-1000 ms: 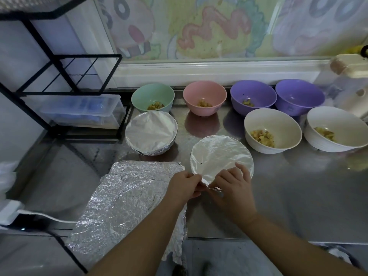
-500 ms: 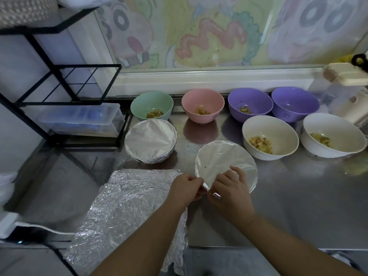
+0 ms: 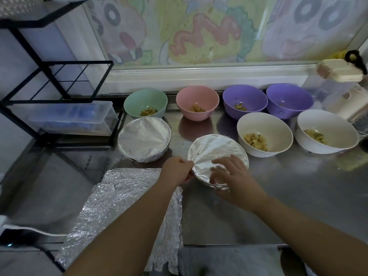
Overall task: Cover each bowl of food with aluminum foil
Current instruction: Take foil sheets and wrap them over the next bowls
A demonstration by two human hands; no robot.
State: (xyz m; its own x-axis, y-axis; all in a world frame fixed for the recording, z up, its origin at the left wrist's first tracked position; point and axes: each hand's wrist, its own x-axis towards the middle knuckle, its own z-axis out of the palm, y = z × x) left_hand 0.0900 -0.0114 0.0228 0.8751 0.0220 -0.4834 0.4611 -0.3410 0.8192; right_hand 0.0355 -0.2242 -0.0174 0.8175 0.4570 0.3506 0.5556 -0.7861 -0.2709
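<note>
Cartoon-painted window [image 3: 199,30] above steel counter [image 3: 288,196], black rack [image 3: 57,80] left.

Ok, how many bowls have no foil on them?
6: back row green bowl, pink bowl, left purple bowl, right purple bowl; front right cream bowl, white bowl.

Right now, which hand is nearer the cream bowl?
Right. The right hand rests on the foiled bowl beside the cream bowl; the left hand pinches its left edge.
</note>
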